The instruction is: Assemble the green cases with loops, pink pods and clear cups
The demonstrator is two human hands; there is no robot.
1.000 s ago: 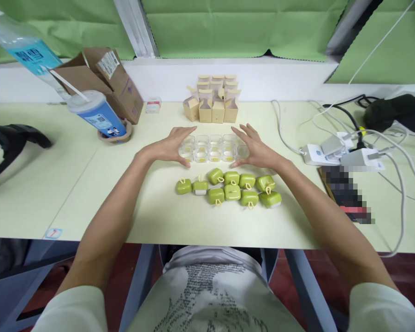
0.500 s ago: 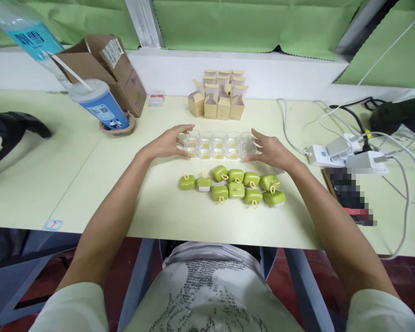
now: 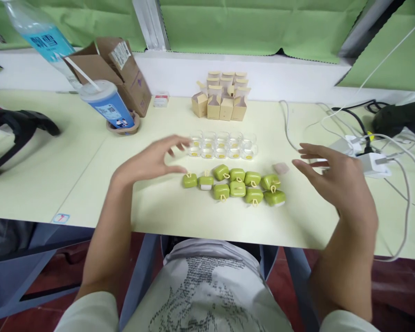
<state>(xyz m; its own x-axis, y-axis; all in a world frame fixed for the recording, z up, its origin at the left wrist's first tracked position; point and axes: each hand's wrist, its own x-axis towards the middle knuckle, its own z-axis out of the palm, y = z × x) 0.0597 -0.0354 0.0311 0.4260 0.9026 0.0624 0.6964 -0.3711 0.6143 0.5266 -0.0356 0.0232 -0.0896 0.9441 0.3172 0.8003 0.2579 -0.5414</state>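
My left hand point(image 3: 155, 159) is open over the table, fingers apart, its thumb near the leftmost of the small green cases with yellow loops point(image 3: 237, 188). Several of these cases lie in two uneven rows; one shows a white lower part. Just beyond them stand two rows of clear plastic cups point(image 3: 221, 151) with yellow stickers at their bottoms, close to the left fingertips but apart from them. My right hand point(image 3: 332, 175) hovers open to the right, holding nothing, with a small pinkish flat piece point(image 3: 281, 168) lying to its left.
Small open cardboard boxes point(image 3: 213, 108) are grouped by the wall. A blue cup with a straw point(image 3: 107, 106), a brown carton point(image 3: 133, 78) and a bottle point(image 3: 46, 41) stand at left. White chargers point(image 3: 375, 165) and cables lie at right; a black curved object point(image 3: 24, 129) is far left.
Both hands have left the ends of the clear cup rows. The left moved left and nearer; the right swung right, uncovering the pinkish piece and covering the phone. The view shifted slightly.
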